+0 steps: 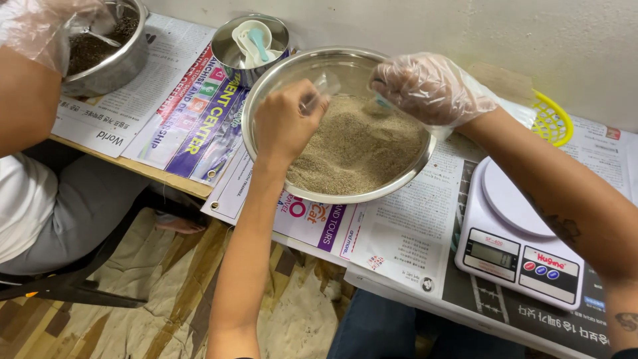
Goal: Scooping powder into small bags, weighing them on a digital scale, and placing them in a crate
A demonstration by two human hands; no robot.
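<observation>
Head view: bare left hand [287, 123] was closed round a small clear bag [323, 85] over the steel bowl [266, 86] of tan grain [359, 146]. Gloved right hand [428, 86], fingers curled on a small scoop, blue bit just showing, dug in at the far side. Kitchen scale [515, 246] sat right w/ an empty pan. Risk, I'd say: bag mouth looked narrow, so grain could spill onto the newspaper [399, 233].

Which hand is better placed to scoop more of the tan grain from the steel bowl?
Right hand: gloved, already down at the grain. Left hand is bare, gripping something clear.
</observation>
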